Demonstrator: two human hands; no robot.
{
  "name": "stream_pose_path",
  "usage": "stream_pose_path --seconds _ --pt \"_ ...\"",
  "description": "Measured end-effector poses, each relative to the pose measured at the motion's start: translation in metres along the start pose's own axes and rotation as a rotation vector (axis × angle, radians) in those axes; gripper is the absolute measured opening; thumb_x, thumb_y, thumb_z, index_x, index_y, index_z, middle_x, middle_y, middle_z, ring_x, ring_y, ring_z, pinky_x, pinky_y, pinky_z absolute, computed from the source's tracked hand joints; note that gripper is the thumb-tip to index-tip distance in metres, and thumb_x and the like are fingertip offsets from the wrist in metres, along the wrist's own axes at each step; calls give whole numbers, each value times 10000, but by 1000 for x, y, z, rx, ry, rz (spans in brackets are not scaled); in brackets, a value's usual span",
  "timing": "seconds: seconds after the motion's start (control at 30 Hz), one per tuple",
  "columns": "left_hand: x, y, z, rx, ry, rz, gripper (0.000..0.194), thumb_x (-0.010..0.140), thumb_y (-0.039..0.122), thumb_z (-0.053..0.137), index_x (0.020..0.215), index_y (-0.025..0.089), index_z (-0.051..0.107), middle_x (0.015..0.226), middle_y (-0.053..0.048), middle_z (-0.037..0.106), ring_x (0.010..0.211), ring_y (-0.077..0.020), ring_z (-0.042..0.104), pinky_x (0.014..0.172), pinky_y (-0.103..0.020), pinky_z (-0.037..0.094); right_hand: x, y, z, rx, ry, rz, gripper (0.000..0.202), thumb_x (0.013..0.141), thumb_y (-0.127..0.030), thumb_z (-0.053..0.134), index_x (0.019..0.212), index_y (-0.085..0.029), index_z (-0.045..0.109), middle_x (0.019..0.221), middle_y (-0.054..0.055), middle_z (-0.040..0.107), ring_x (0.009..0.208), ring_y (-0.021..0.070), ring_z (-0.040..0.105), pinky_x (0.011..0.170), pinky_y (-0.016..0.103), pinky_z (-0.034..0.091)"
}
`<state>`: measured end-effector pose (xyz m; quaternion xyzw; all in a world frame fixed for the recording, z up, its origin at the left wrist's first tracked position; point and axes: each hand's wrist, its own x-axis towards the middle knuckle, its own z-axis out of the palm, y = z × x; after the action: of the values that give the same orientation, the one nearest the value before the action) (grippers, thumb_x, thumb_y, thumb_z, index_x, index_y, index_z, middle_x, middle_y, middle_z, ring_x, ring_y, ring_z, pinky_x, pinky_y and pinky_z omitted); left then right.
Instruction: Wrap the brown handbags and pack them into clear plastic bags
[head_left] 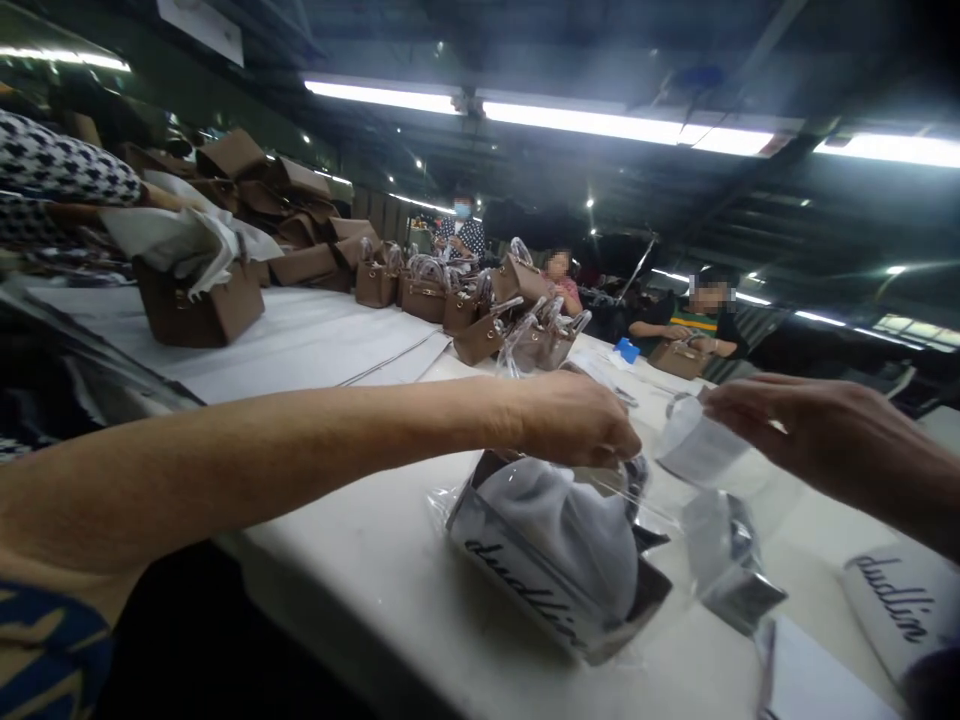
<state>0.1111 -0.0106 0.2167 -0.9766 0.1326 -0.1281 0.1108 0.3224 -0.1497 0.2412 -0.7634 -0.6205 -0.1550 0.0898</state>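
Parcel: the wrapped parcel (559, 560) sits on the table (360, 560), clear film (444, 502) around white cloth (577, 525).
Left hand: over the parcel's top (574, 418), fingers curled narrow at the film (tips hidden — I cannot tell what they grip).
Right hand: raised right of the parcel (810, 430), fingers close together at a pale sheet (701, 447); blur hides whether they pinch it.
Film: likely thin, slippery, easily torn.
Feel: probably light — soft cloth, stiffer sides; best held low by those sides.
Brown bags: beyond the parcel (424, 297).
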Motion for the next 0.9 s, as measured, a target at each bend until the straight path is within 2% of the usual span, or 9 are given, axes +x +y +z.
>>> stream_pose_path --seconds 0.1,0.2,0.33,0.4,0.5,0.63,0.67,0.8,0.9 --pt "-5 -1 1 -6 75 38 233 880 310 439 923 239 657 877 -46 607 722 -155 577 511 -264 335 -3 -40 3 262 -445 -150 255 759 -443 466 771 -252 634 762 31 631 674 175 577 593 277 427" --pt "-16 -2 3 -100 136 50 323 858 372 487 1131 221 567 1041 -72 570 825 -168 587 646 -250 411 -6 -69 20 503 -922 -36 205 767 -324 433 797 -211 602 667 9 566 582 143 569 546 249 451" --pt "-31 -7 9 -122 175 4 649 787 489 552 1305 150 358 1281 -141 438 1014 -226 534 805 -290 421 -13 -89 45 514 -1150 74 284 709 -167 360 883 -188 584 652 11 574 453 126 560 453 238 446" --pt "-37 -12 11 -55 149 -33 598 771 481 576 1228 125 430 1173 -144 535 974 -241 548 846 -337 399 -16 -92 46 397 -1205 83 247 696 -149 353 792 -185 578 589 13 578 431 136 562 413 226 430" --pt "-44 -20 10 23 126 -49 214 818 354 558 892 157 595 828 -57 645 788 -195 581 896 -377 340 -8 -83 26 302 -1043 49 183 774 -246 394 687 -192 546 562 8 576 424 130 561 368 191 393" --pt "-46 -25 -2 -80 205 -27 192 863 227 485 709 165 582 725 -18 604 661 -112 533 689 -230 376 19 -52 -12 123 -280 77 276 818 -428 465 741 -198 598 648 40 616 507 122 581 379 162 368" --pt "-46 -26 -6 -123 218 -34 190 864 225 481 717 162 584 720 -17 591 644 -103 521 623 -210 365 27 -45 -16 97 -172 106 256 813 -422 489 838 -203 618 732 58 638 552 131 594 386 164 373" --pt "-43 -27 -16 -183 240 -55 201 864 249 491 737 145 606 725 -16 555 617 -85 503 569 -189 353 56 -24 6 0 -243 120 669 724 -334 641 1314 -161 376 1223 140 519 984 236 568 640 250 500" --pt "-41 -31 -16 -186 249 -49 203 865 272 494 767 147 620 835 -35 567 690 -91 533 637 -186 390 72 -17 35 -114 -238 127 827 637 -238 716 1343 -89 311 1297 205 433 1137 311 461 886 368 428"
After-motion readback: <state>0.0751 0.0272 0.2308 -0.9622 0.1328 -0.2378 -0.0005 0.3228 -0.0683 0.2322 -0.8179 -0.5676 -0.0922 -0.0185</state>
